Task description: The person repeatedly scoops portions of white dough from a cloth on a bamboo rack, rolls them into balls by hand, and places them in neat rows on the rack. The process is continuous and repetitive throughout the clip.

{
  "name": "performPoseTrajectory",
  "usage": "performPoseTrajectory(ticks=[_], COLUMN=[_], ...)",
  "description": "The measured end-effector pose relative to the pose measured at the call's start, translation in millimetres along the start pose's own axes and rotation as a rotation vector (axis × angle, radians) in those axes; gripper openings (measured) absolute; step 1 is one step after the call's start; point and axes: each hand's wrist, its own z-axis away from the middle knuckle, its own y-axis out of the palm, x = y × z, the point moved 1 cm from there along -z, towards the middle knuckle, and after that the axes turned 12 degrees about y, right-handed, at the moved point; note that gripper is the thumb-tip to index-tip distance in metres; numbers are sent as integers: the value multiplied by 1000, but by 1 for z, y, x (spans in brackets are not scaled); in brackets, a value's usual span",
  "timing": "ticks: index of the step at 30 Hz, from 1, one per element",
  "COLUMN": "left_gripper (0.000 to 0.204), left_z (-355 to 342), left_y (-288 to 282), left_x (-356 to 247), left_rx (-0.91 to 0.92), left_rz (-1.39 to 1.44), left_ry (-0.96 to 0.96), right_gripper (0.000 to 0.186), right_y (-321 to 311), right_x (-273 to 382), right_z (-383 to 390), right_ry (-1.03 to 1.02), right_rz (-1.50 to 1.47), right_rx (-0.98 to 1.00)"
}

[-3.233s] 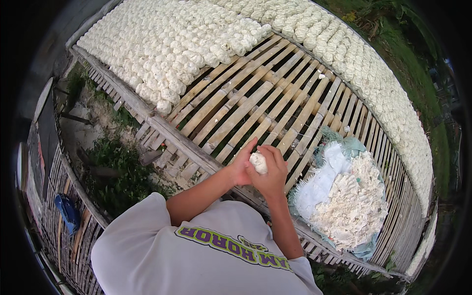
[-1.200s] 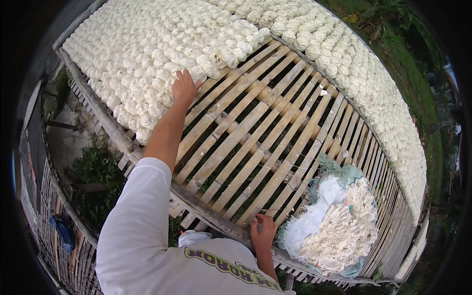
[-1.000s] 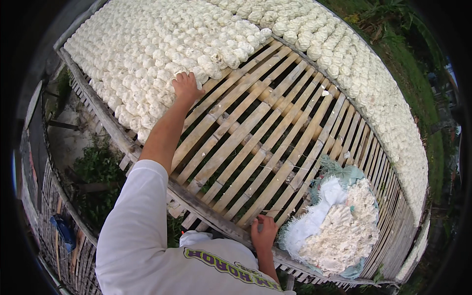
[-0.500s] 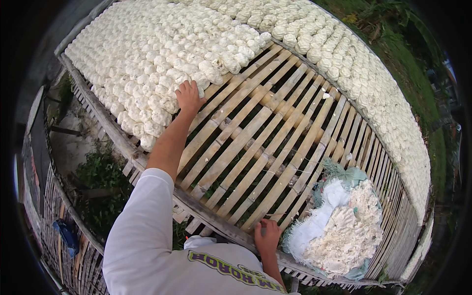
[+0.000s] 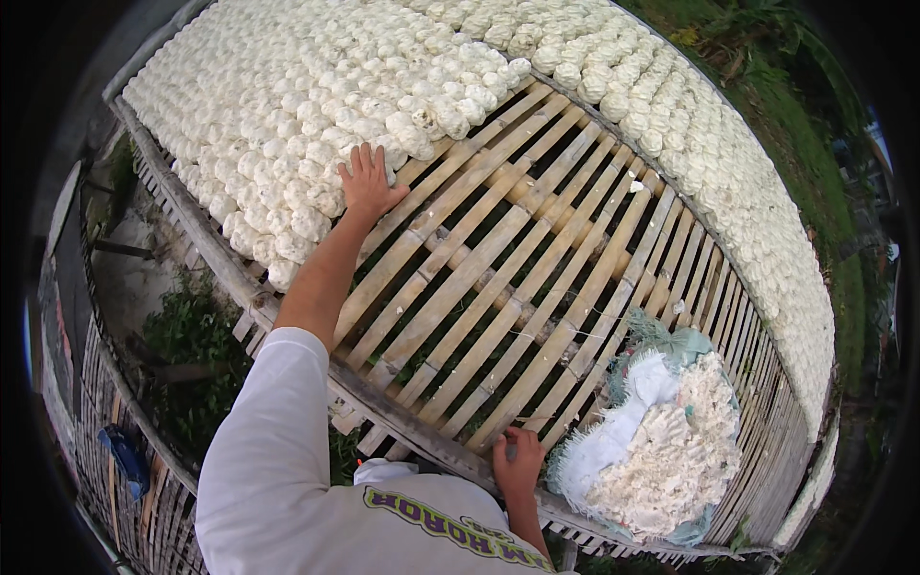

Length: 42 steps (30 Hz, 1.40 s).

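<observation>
My left hand [image 5: 370, 186] lies with its fingers spread on the front edge of many white, rounded, dough-like lumps [image 5: 287, 144], packed close together on a bamboo slat rack [image 5: 498, 278]. Its palm is beside the bare slats. My right hand [image 5: 517, 462] rests at the near edge of the rack with its fingers curled in. What it holds, if anything, is hidden. To its right a frayed white and green woven sack [image 5: 589, 465] lies open on the slats, with a heap of crumbly white pulp [image 5: 661, 460] on it.
Behind a long pole, a second band of white lumps [image 5: 719, 182] curves along the far right. A wooden rail [image 5: 216, 249] edges the rack. Plants [image 5: 196, 340] grow below on the left, near another slatted rack [image 5: 81, 431] with a blue cloth-like item [image 5: 126, 460].
My left hand has shifted slightly up, its fingers going from bent to stretched and spread over the lumps. My right hand has stayed nearly in place.
</observation>
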Motion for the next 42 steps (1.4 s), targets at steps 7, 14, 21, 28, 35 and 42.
performPoseTrajectory(ticks=[7,14,21,28,35,42], left_gripper=[66,74,65,56,50,50], left_z=[-8,10,172,352,381,382], left_y=[25,-3,-121,-188,-178,-178], left_x=[6,-27,-117,-184,-197,-203], left_rx=[-27,-12,-197,195,64,16], left_rz=[-170,-39,731,1103,973,909], left_ry=[154,110,463,600,700,703], right_gripper=[23,18,14,25,55,57], right_y=[2,-9,-62,-165,-165,-126], right_x=[0,4,-47,-170,-242,-230], right_z=[-2,0,-8,-8,-72,-77], right_ry=[11,-33,35,199,320,407], right_rz=[15,-66,-207,55,513,451], right_rx=[22,-116,-479,-819,-695,-644])
